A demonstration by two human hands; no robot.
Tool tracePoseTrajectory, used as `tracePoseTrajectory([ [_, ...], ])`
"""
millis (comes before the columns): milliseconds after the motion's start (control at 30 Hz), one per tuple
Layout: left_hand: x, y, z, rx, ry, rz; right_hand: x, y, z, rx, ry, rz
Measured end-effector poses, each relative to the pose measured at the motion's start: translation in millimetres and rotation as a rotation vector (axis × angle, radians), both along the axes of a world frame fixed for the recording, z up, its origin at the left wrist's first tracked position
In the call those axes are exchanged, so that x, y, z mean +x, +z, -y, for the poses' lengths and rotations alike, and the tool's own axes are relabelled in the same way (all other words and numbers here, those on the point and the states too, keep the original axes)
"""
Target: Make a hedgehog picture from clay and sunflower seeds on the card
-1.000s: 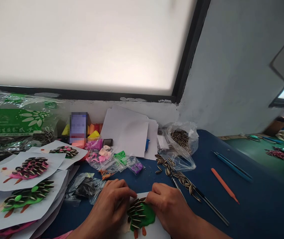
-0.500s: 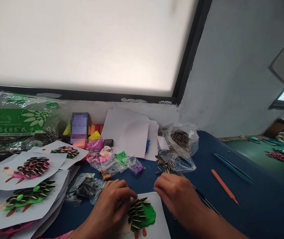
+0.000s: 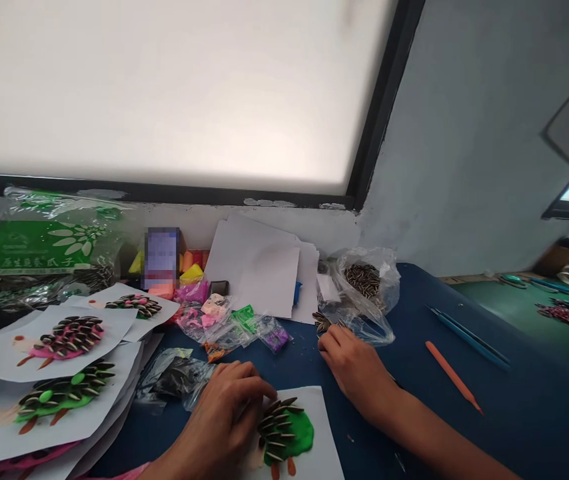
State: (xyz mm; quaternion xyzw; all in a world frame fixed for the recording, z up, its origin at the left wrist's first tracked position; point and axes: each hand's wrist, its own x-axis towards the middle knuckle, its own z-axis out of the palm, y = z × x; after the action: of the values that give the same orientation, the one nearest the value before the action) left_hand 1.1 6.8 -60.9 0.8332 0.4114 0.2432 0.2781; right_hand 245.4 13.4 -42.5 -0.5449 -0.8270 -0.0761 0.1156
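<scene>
My left hand (image 3: pixel 232 407) rests with curled fingers on the left edge of a white sheet of paper (image 3: pixel 322 427). Its index fingertip is beside a hedgehog figure of green modelling clay (image 3: pixel 302 430), whose left part is covered with striped sunflower seeds (image 3: pixel 277 427). Brown clay feet stick out below, and my hand hides some of the figure's left end. My right hand (image 3: pixel 352 363) is at a small loose pile of sunflower seeds (image 3: pixel 328 323), its fingers bent together over the near edge. What either hand has between its fingertips is hidden.
Finished seed hedgehogs on paper (image 3: pixel 69 340) lie stacked at left. Behind are clay packets (image 3: pixel 209 310), blank sheets (image 3: pixel 254 267) and a clear bag of seeds (image 3: pixel 364 280). A green seed bag (image 3: pixel 39 243) stands far left. An orange tool (image 3: pixel 453 377) and blue tweezers (image 3: pixel 469 337) lie right.
My right hand has moved away from the paper's top right corner, up and slightly right, to the seed pile. My left hand stays in place on the sheet.
</scene>
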Motion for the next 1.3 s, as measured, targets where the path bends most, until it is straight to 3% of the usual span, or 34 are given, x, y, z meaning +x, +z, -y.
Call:
tracePoseTrajectory([
  [233,1,-7.8,-1,0.042,0.008,0.031,-14,22,34,-0.142,0.096,-0.297],
  [400,2,-12.6,-2,0.08,0.015,0.055,-24,18,52,-0.28,0.226,-0.452],
  [633,2,-11.0,-1,0.076,0.008,0.051,-24,3,53,-0.251,0.182,-0.486],
  [800,1,-11.3,-2,0.092,0.005,0.053,-25,1,53,-0.259,0.239,-0.508],
  [1300,1,-12.9,-2,0.093,0.013,0.055,-34,-8,51,-0.04,0.241,-0.344],
])
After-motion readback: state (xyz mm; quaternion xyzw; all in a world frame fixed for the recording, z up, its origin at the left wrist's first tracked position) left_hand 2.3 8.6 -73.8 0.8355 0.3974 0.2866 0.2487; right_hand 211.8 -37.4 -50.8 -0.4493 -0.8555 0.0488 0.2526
